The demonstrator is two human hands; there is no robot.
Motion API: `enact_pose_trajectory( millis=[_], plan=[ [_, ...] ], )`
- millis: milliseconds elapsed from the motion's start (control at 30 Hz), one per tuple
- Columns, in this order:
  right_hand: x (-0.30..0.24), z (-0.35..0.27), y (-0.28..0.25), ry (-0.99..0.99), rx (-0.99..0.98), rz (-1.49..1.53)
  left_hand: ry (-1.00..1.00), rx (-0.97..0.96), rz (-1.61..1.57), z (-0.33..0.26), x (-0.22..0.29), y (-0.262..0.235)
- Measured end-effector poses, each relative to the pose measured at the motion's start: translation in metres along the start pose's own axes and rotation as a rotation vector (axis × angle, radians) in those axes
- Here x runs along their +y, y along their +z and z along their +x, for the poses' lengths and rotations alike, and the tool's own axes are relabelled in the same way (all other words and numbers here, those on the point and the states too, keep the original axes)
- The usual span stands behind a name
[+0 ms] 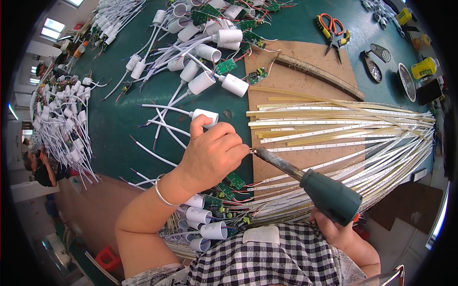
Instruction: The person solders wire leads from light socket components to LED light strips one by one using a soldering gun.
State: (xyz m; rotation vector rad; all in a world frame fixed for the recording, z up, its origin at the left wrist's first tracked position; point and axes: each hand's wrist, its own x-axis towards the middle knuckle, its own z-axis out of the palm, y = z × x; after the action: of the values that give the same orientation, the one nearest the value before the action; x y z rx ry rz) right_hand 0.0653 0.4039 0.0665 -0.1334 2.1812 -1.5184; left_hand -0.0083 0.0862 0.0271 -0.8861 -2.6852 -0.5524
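Note:
My right hand is closed round the dark green handle of a soldering iron, whose metal barrel points up and left. The iron's tip meets a small bright spot just beyond the fingertips of my left hand. My left fingers are pinched together; what is between them is hidden. A white cylindrical lamp holder with a white cable shows right behind my left forefinger. Under the iron lie long LED strips, white and yellowish, fanned over a brown board.
White lamp holders with cables and green circuit boards are heaped at the far middle; more lie near my apron. Orange-handled pliers, a worn bar, a coiled iron stand and a metal bowl lie at the far right.

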Motion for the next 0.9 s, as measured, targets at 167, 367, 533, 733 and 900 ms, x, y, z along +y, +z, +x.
enact_pose_trajectory(
  millis=[167,367,533,733,900],
  plan=[
    [-0.007,0.003,0.001,0.083,-0.023,-0.01,-0.004,0.002,-0.006,0.001,0.001,0.0],
    [-0.005,0.002,0.0,-0.029,0.029,0.001,-0.01,-0.015,-0.003,0.001,0.0,-0.001],
    [-0.002,0.003,0.003,-0.035,0.059,0.032,-0.006,-0.008,0.006,0.0,0.0,0.0],
    [0.007,-0.001,-0.013,-0.063,-0.047,-0.05,-0.006,-0.022,0.006,-0.001,0.0,0.0],
    [0.011,-0.007,-0.024,-0.149,-0.092,-0.154,-0.008,-0.026,0.012,-0.001,0.001,-0.001]
  ],
)
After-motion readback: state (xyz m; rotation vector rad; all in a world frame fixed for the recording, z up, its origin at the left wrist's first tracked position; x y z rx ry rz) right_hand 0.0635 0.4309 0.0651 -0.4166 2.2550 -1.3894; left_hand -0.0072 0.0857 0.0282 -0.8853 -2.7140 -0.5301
